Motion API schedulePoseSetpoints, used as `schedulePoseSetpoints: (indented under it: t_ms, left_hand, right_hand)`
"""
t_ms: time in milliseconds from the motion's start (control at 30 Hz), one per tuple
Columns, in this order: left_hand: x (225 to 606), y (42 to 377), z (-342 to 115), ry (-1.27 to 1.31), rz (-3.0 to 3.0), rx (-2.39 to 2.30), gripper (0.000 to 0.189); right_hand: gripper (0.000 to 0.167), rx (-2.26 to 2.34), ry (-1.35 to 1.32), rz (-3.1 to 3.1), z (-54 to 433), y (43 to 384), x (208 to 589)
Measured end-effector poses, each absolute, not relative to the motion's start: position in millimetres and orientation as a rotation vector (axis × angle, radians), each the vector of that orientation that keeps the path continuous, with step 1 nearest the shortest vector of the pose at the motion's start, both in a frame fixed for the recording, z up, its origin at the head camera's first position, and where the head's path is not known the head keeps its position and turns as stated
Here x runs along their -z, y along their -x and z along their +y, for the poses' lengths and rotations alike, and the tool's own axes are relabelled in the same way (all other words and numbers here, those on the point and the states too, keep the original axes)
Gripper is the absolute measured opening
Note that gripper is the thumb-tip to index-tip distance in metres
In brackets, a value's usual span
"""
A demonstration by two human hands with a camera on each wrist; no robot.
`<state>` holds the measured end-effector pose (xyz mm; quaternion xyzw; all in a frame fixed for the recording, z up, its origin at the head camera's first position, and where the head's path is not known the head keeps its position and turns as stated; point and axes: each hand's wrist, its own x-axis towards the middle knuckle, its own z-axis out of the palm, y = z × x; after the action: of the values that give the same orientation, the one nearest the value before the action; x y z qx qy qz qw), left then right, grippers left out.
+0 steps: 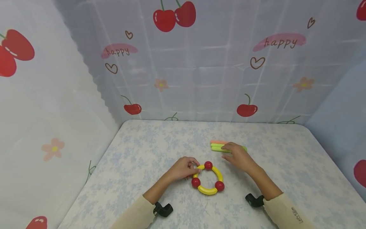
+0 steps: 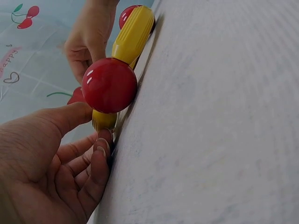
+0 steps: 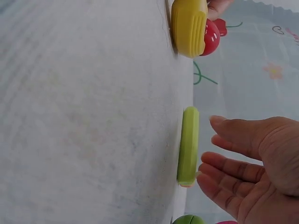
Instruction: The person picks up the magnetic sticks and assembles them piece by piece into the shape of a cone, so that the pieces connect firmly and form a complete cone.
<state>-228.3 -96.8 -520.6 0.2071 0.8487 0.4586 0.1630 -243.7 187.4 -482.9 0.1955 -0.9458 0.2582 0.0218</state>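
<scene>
A ring of yellow curved pieces and red balls (image 1: 207, 191) lies on the table in the head view. My left hand (image 1: 182, 168) pinches its left yellow piece between thumb and fingers, just by a red ball (image 2: 110, 85) seen large in the left wrist view. Farther back and to the right, my right hand (image 1: 239, 156) hovers over light green sticks (image 1: 216, 149) with an orange stick (image 1: 218, 142) behind them. In the right wrist view its fingers are loosely extended beside a green stick (image 3: 188, 147), holding nothing. The hand hides part of the sticks.
A rounded green thing (image 3: 189, 220) with something pink beside it shows at the bottom of the right wrist view, only partly visible. The pale blue-patterned table (image 1: 137, 143) ends at a cherry-printed curtain (image 1: 200, 73) behind and at the sides.
</scene>
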Motion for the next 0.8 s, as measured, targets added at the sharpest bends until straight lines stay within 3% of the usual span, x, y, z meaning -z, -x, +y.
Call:
schedulePoseSetpoints:
  t_ms: [800]
  left_hand:
    - [519.3, 227.0, -96.0, -0.574, 2.423, -1.310, 0.016]
  right_hand:
    - [0.038, -0.626, -0.639, -2.954, 188.4, 245.4, 489.0]
